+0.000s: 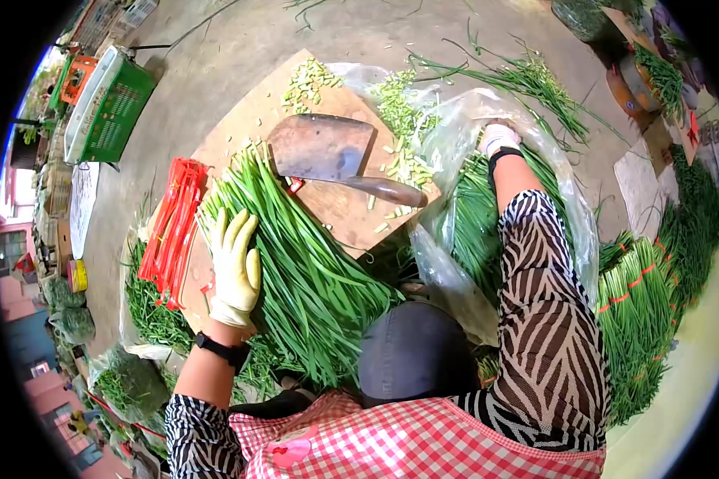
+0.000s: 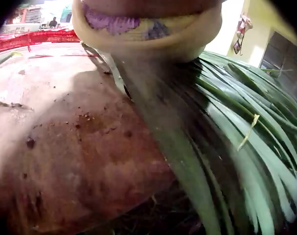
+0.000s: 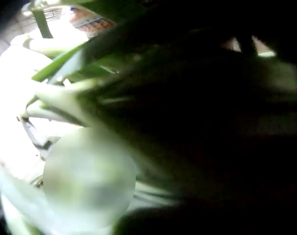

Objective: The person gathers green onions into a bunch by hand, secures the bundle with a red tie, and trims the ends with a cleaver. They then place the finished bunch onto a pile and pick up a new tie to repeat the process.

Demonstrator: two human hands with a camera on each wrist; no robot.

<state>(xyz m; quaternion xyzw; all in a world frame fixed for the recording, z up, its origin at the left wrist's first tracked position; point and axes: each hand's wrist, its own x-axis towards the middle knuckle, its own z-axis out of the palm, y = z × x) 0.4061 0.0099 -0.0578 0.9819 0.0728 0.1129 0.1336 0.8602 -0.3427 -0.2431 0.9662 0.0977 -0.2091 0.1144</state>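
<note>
My gloved left hand (image 1: 236,267), fingers straight, rests on the left edge of a large loose bunch of garlic chives (image 1: 311,279) on the wooden board (image 1: 335,215). In the left wrist view the flat chive leaves (image 2: 241,122) spread past the board's edge. At the right, my gloved right hand (image 1: 499,137) reaches into a clear plastic bag (image 1: 447,279), at the far end of more chives (image 1: 475,215); its fingers are mostly hidden. Chive stalks (image 3: 60,100) fill the dark right wrist view. A cleaver (image 1: 319,144) lies flat beyond the loose bunch.
Red strips (image 1: 172,231) lie along the board's left side. Chopped stem pieces (image 1: 310,84) are scattered over its far part. Tied chive bundles (image 1: 635,295) stand at the right, and loose stalks (image 1: 543,84) lie on the floor. A green crate (image 1: 120,104) stands far left.
</note>
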